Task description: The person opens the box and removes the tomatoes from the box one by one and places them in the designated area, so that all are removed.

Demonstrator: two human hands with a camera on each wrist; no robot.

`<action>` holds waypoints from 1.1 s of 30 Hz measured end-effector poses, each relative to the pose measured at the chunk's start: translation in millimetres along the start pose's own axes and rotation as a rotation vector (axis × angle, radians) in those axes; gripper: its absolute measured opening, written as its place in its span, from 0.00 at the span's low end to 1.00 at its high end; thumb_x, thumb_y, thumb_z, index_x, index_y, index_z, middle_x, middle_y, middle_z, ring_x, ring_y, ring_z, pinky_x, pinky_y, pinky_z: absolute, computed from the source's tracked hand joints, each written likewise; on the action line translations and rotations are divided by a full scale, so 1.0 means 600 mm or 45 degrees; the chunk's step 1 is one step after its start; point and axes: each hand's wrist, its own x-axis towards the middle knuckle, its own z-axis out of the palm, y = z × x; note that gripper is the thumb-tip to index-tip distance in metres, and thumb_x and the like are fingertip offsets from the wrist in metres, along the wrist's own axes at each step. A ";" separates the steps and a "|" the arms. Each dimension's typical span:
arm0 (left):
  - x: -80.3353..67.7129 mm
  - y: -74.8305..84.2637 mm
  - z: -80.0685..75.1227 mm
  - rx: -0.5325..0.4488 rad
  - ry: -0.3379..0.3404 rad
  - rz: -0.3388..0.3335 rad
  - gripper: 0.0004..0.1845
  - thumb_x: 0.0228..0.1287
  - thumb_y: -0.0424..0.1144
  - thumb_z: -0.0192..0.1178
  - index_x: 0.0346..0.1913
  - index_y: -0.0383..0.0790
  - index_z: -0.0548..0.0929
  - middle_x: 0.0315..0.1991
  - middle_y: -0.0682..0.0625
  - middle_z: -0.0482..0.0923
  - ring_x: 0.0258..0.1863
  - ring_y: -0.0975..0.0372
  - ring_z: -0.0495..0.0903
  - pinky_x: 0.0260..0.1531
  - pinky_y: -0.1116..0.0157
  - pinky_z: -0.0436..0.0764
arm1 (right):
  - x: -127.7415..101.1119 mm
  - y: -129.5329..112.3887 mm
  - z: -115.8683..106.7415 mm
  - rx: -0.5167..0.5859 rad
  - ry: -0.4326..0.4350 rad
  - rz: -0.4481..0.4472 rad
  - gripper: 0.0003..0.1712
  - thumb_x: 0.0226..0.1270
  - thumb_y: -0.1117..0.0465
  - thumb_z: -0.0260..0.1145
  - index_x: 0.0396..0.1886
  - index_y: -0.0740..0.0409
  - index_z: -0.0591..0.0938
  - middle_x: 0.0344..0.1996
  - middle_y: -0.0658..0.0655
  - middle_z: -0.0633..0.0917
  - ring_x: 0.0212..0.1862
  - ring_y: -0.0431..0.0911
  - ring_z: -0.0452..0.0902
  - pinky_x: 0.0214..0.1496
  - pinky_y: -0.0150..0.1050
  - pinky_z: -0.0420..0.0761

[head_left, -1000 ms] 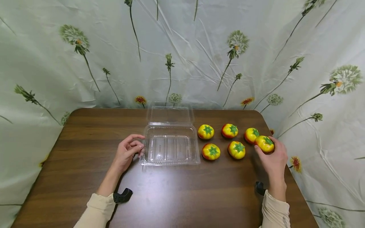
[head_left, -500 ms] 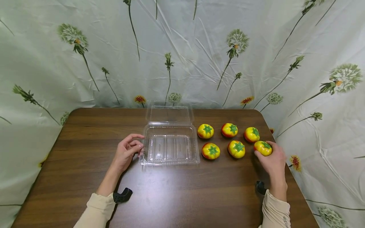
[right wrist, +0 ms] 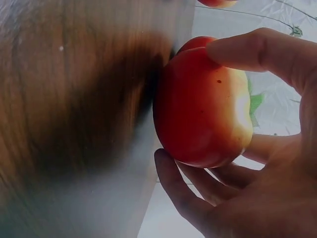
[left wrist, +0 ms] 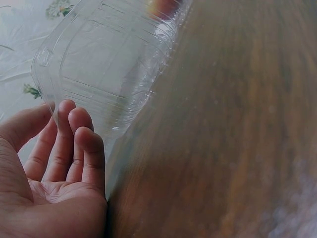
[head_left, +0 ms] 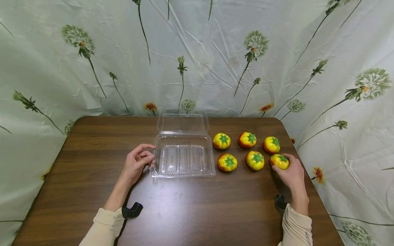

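Right hand grips a tomato beside the clear box.

The tomato (head_left: 279, 161) sits on the table (head_left: 197, 205), farthest right of the box (head_left: 183, 159) in the near row, with the right hand (head_left: 290, 174) curled round it, thumb and fingers (right wrist: 262, 52) on its sides. Five more tomatoes (head_left: 241, 151) lie between it and the box, apart from each other. The left hand (head_left: 136, 164) rests relaxed and holding nothing at the box's left edge, fingertips (left wrist: 79, 134) just beside its wall. The box's lid (head_left: 183, 122) stands raised behind it.
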 end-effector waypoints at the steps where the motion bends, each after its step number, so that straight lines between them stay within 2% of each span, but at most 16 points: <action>1: 0.000 0.000 0.000 0.002 0.000 -0.002 0.17 0.66 0.18 0.53 0.57 0.19 0.69 0.26 0.44 0.81 0.20 0.57 0.79 0.21 0.67 0.78 | 0.000 0.001 0.000 -0.002 -0.012 -0.002 0.39 0.60 0.54 0.71 0.66 0.68 0.67 0.57 0.74 0.72 0.55 0.66 0.67 0.56 0.61 0.66; 9: 0.000 0.001 0.001 0.000 0.013 -0.013 0.17 0.66 0.18 0.53 0.57 0.20 0.69 0.26 0.44 0.81 0.20 0.57 0.78 0.21 0.68 0.78 | -0.001 0.001 0.000 -0.002 -0.059 0.005 0.42 0.61 0.51 0.70 0.68 0.67 0.65 0.59 0.74 0.69 0.56 0.65 0.66 0.55 0.60 0.66; 18: -0.001 0.002 0.000 0.009 0.023 -0.025 0.17 0.66 0.19 0.54 0.57 0.22 0.70 0.26 0.45 0.81 0.20 0.56 0.78 0.21 0.68 0.78 | -0.001 -0.001 0.001 -0.006 -0.064 0.000 0.43 0.63 0.48 0.69 0.70 0.66 0.64 0.60 0.74 0.69 0.57 0.66 0.65 0.56 0.61 0.66; 28: -0.002 0.002 0.001 0.015 0.021 -0.024 0.17 0.66 0.19 0.54 0.57 0.21 0.69 0.26 0.45 0.81 0.20 0.58 0.79 0.21 0.67 0.78 | 0.000 0.001 0.004 0.020 -0.016 -0.018 0.43 0.63 0.45 0.68 0.69 0.65 0.66 0.60 0.73 0.71 0.58 0.65 0.67 0.56 0.61 0.66; 33: -0.001 0.003 0.001 0.036 0.026 -0.032 0.17 0.67 0.21 0.55 0.57 0.22 0.70 0.27 0.45 0.81 0.21 0.59 0.79 0.22 0.68 0.78 | 0.001 -0.003 0.004 0.058 0.019 -0.028 0.42 0.64 0.44 0.68 0.68 0.65 0.68 0.61 0.73 0.72 0.59 0.65 0.67 0.60 0.62 0.64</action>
